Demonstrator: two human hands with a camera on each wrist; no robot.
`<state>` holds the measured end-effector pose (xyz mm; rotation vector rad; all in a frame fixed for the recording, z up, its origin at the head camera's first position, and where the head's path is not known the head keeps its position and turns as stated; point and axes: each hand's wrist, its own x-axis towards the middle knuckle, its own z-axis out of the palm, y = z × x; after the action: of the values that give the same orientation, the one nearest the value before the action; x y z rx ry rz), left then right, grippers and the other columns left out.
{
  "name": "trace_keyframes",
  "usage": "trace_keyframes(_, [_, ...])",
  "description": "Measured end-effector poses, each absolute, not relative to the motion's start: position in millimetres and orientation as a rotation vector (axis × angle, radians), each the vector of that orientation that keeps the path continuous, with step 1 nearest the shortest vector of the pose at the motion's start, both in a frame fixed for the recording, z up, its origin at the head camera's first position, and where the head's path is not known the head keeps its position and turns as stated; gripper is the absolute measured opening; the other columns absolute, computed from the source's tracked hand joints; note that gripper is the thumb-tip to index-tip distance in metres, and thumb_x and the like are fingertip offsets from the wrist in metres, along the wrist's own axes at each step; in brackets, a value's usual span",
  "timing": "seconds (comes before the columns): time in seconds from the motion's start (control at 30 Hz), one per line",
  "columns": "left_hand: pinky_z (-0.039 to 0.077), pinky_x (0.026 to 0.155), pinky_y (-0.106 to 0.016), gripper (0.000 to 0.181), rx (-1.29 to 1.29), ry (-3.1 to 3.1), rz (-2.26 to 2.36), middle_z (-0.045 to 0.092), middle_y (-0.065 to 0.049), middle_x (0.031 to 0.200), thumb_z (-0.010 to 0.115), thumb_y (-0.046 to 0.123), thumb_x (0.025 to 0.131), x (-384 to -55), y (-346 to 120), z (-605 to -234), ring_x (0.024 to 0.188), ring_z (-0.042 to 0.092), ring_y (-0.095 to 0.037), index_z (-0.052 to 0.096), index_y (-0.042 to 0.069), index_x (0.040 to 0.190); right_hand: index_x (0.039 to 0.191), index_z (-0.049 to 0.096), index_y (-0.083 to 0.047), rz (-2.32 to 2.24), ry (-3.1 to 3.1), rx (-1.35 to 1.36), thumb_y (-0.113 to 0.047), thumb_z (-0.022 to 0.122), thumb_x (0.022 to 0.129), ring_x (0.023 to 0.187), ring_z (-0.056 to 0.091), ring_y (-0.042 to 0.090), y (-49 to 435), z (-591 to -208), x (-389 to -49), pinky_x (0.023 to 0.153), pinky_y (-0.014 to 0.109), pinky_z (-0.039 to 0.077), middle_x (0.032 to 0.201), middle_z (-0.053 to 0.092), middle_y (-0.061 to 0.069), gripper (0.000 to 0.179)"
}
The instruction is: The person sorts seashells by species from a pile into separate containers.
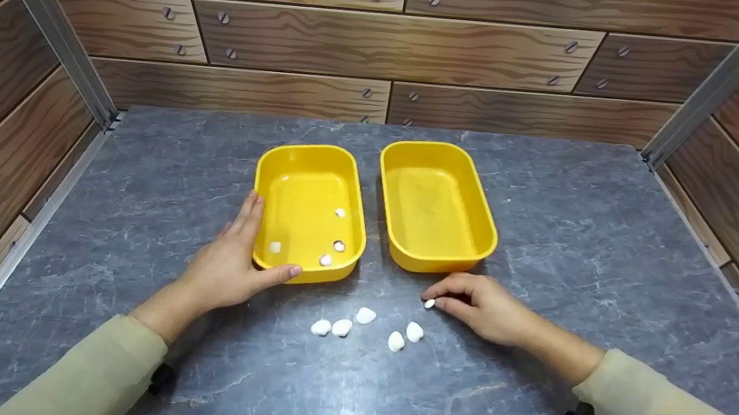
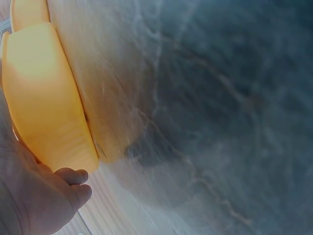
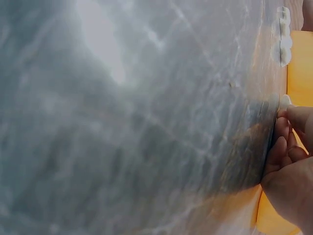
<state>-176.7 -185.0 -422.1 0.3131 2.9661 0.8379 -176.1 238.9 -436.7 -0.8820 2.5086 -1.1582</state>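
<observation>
Right hand (image 1: 490, 314): pinching small white piece (image 1: 429, 304) — probably light, hard, slick; best held by its edges | Left hand (image 1: 223, 269): spread against left yellow tray (image 1: 305, 218)

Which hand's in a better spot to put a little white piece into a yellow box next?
Probably the right hand: it pinches a white piece close to the near end of the right yellow box. The left hand is touching the left yellow box instead.
</observation>
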Motion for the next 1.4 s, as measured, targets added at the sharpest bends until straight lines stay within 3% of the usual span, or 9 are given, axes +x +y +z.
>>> trace_keyframes(0.2, [0.032, 0.116, -0.072, 0.129, 0.307, 2.968, 0.832, -0.005, -0.008, 0.178, 0.067, 0.079, 0.087, -176.4, -184.6, -422.3, 0.151, 0.029, -0.056, -0.002, 0.010, 0.171, 0.120, 0.080, -0.013, -1.159, 2.494, -0.862, -0.013, 0.069, 0.105, 0.107, 0.067, 0.016, 239.5, -436.2, -176.6, 0.094, 0.027, 0.053, 0.114, 0.077, -0.001, 0.019])
trace_keyframes(0.53, [0.029, 0.118, -0.071, 0.127, 0.319, 2.969, 0.829, -0.005, -0.008, 0.178, 0.069, 0.076, 0.089, -177.0, -184.2, -421.8, 0.151, 0.030, -0.055, -0.001, 0.010, 0.171, 0.115, 0.081, -0.011, -1.212, 2.506, -0.811, -0.019, 0.081, 0.097, 0.087, 0.061, 0.009, 236.4, -440.1, -175.6, 0.077, 0.022, 0.050, 0.100, 0.075, -0.003, 0.020])
trace_keyframes(1.0, [0.029, 0.118, -0.071, 0.127, 0.301, 2.957, 0.839, -0.006, -0.005, 0.178, 0.068, 0.077, 0.088, -177.1, -184.1, -421.1, 0.151, 0.030, -0.055, -0.003, 0.013, 0.171, 0.112, 0.082, -0.012, -1.168, 2.574, -0.786, -0.014, 0.080, 0.096, 0.086, 0.060, 0.008, 234.6, -439.7, -174.3, 0.076, 0.023, 0.050, 0.095, 0.073, -0.006, 0.016])
trace_keyframes(1.4, [0.027, 0.118, -0.071, 0.128, 0.298, 2.963, 0.818, -0.006, -0.009, 0.178, 0.067, 0.079, 0.087, -177.5, -183.6, -422.0, 0.152, 0.026, -0.056, -0.002, 0.013, 0.171, 0.111, 0.082, -0.012, -1.131, 2.564, -0.785, -0.012, 0.078, 0.098, 0.090, 0.064, 0.009, 233.9, -434.5, -173.6, 0.080, 0.024, 0.053, 0.102, 0.078, -0.004, 0.014])
